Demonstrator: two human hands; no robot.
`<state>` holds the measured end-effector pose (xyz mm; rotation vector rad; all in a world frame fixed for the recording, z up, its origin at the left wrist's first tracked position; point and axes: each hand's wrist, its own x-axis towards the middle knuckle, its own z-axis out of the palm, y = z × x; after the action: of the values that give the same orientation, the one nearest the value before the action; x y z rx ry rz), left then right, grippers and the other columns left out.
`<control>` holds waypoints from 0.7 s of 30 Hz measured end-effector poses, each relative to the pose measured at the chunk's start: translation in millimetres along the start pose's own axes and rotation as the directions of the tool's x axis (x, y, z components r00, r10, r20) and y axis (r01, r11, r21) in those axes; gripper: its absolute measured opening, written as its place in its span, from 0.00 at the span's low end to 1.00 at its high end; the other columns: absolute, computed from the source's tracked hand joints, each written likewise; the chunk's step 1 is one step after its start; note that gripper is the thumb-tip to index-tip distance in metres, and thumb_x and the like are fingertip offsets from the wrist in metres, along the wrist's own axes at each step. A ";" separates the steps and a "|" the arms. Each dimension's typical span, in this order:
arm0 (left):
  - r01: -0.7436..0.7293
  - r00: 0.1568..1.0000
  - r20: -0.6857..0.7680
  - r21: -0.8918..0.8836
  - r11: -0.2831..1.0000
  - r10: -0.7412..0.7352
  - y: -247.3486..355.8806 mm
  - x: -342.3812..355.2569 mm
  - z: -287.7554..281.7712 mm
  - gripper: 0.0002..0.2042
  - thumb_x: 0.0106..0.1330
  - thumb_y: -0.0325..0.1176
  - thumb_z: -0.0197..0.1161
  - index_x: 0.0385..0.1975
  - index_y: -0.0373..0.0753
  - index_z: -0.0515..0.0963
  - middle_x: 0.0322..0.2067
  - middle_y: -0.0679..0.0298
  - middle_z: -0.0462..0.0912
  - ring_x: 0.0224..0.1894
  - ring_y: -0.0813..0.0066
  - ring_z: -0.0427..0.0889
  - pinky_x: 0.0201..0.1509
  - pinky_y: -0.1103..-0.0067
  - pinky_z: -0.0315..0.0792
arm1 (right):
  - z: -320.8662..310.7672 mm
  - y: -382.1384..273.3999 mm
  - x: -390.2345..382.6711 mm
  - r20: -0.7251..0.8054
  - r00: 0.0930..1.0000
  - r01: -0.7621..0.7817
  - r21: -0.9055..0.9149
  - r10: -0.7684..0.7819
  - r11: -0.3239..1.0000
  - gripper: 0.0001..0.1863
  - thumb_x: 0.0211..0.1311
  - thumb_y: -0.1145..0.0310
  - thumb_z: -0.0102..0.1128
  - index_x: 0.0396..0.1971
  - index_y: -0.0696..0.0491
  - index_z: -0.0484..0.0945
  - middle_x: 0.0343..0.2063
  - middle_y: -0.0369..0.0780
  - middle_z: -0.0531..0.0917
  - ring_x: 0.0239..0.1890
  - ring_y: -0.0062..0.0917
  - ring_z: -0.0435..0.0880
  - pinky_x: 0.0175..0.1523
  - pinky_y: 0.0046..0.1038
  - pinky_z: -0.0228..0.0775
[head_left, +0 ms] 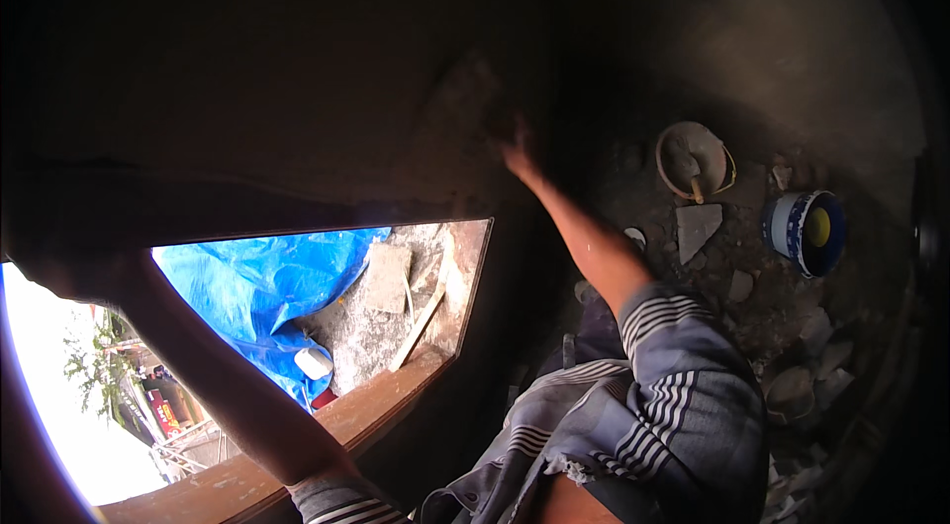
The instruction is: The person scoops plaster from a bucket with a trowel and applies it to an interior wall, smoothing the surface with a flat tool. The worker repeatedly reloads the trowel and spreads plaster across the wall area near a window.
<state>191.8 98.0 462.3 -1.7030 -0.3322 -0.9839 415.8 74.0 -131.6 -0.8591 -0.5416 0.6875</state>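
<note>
the right hand [517, 150] reaches to the dark wall [297, 98], just beside a faint pale patch [465, 94] on it, and i cannot tell whether the shadowed fingers hold anything. the left hand [74, 272], well apart, is a dark shape along the wall's edge above the bright opening, its grip too dark to tell, while a bucket [668, 171] stands right of the right forearm.
</note>
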 end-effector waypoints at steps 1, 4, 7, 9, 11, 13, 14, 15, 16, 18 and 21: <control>0.000 1.000 0.002 -0.005 1.000 0.000 -0.5 -1.7 1.8 0.38 0.42 0.48 0.74 0.54 0.37 0.69 0.47 0.53 0.76 0.48 0.57 0.78 0.53 0.65 0.75 | -11.1 3.5 2.9 -0.016 0.999 -0.031 0.170 0.034 0.985 0.23 0.54 0.67 0.68 0.49 0.57 0.71 0.44 0.39 0.80 0.44 0.26 0.79 0.50 0.27 0.69; 0.013 1.000 0.023 0.010 1.000 -0.013 -5.1 -10.0 -1.8 0.38 0.43 0.48 0.74 0.54 0.37 0.69 0.47 0.53 0.76 0.49 0.57 0.78 0.54 0.65 0.74 | -24.3 -33.0 8.1 -0.023 1.000 -0.003 0.276 0.010 0.961 0.25 0.54 0.66 0.69 0.49 0.58 0.71 0.43 0.39 0.80 0.45 0.26 0.78 0.52 0.26 0.68; 0.022 0.999 0.034 0.030 0.999 -0.023 -7.6 -13.2 -5.5 0.37 0.43 0.47 0.74 0.54 0.36 0.69 0.48 0.53 0.76 0.49 0.57 0.78 0.54 0.65 0.74 | -3.9 -88.7 -33.9 0.045 0.987 0.150 -0.574 -0.152 0.805 0.23 0.54 0.68 0.68 0.49 0.57 0.72 0.42 0.39 0.80 0.44 0.23 0.78 0.50 0.25 0.69; 0.026 0.999 0.038 0.035 0.999 -0.028 -8.5 -16.6 -5.7 0.37 0.43 0.47 0.74 0.54 0.36 0.69 0.48 0.53 0.76 0.49 0.57 0.78 0.54 0.65 0.74 | 27.3 -130.7 -66.8 0.104 0.995 0.060 -0.464 -0.013 0.884 0.20 0.55 0.68 0.67 0.47 0.56 0.72 0.40 0.39 0.80 0.42 0.21 0.78 0.47 0.24 0.70; 0.020 0.999 0.028 0.034 0.999 -0.021 -7.3 -12.9 -3.3 0.37 0.44 0.47 0.74 0.54 0.36 0.69 0.48 0.53 0.76 0.49 0.57 0.78 0.55 0.65 0.73 | 40.4 -126.8 -78.9 0.158 0.987 0.105 -0.475 -0.033 0.874 0.20 0.51 0.69 0.70 0.44 0.52 0.74 0.37 0.41 0.81 0.42 0.29 0.81 0.46 0.28 0.72; 0.018 0.999 0.032 0.040 0.999 -0.019 -8.1 -13.6 -2.7 0.37 0.44 0.47 0.73 0.54 0.36 0.69 0.48 0.53 0.76 0.49 0.57 0.77 0.55 0.65 0.73 | 51.1 -115.3 -79.4 0.199 0.976 0.174 -0.489 -0.085 0.855 0.20 0.50 0.70 0.70 0.44 0.52 0.74 0.37 0.43 0.81 0.41 0.33 0.81 0.47 0.29 0.72; 0.016 0.999 0.035 0.042 0.999 -0.018 -8.4 -15.9 -4.3 0.37 0.44 0.47 0.73 0.54 0.36 0.69 0.48 0.53 0.75 0.49 0.57 0.77 0.55 0.65 0.73 | 54.8 -122.1 -76.4 0.226 0.974 0.145 -0.535 -0.025 0.832 0.21 0.50 0.69 0.70 0.44 0.52 0.74 0.38 0.44 0.81 0.42 0.34 0.81 0.47 0.29 0.72; 0.020 0.999 0.038 0.047 0.999 -0.022 -10.0 -17.4 -4.9 0.37 0.44 0.47 0.73 0.54 0.36 0.69 0.48 0.53 0.75 0.49 0.56 0.77 0.55 0.65 0.73 | 56.4 -124.7 -71.8 0.251 0.967 0.119 -0.581 0.038 0.805 0.22 0.50 0.69 0.71 0.45 0.53 0.73 0.39 0.44 0.80 0.43 0.34 0.80 0.48 0.29 0.72; 0.015 0.999 0.037 0.046 0.999 -0.017 -10.4 -15.7 -3.8 0.37 0.44 0.47 0.73 0.54 0.36 0.69 0.49 0.53 0.75 0.49 0.56 0.77 0.55 0.65 0.73 | 52.2 -111.8 -68.1 0.218 0.971 0.214 -0.614 -0.097 0.760 0.22 0.50 0.69 0.71 0.46 0.54 0.73 0.38 0.43 0.80 0.41 0.31 0.80 0.47 0.29 0.72; 0.011 1.000 0.027 0.033 0.999 -0.011 -8.7 -13.3 -0.5 0.36 0.45 0.47 0.73 0.54 0.36 0.69 0.49 0.53 0.75 0.49 0.56 0.77 0.56 0.65 0.72 | 36.0 -65.3 -60.8 0.169 0.918 0.371 -0.686 -0.358 0.626 0.23 0.50 0.69 0.71 0.46 0.55 0.72 0.36 0.41 0.80 0.39 0.24 0.79 0.44 0.28 0.71; 0.005 1.000 0.028 0.037 0.999 -0.006 -10.4 -13.1 0.6 0.36 0.45 0.46 0.73 0.54 0.36 0.69 0.49 0.53 0.75 0.50 0.56 0.77 0.56 0.65 0.72 | 14.5 -56.8 -35.8 -0.013 0.986 0.145 -0.415 -0.166 0.898 0.21 0.54 0.69 0.68 0.46 0.56 0.72 0.40 0.39 0.81 0.42 0.23 0.80 0.46 0.26 0.71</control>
<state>177.2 105.7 459.4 -1.6839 -0.3718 -0.9536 400.7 28.5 -82.5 -1.2114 -0.7189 0.4061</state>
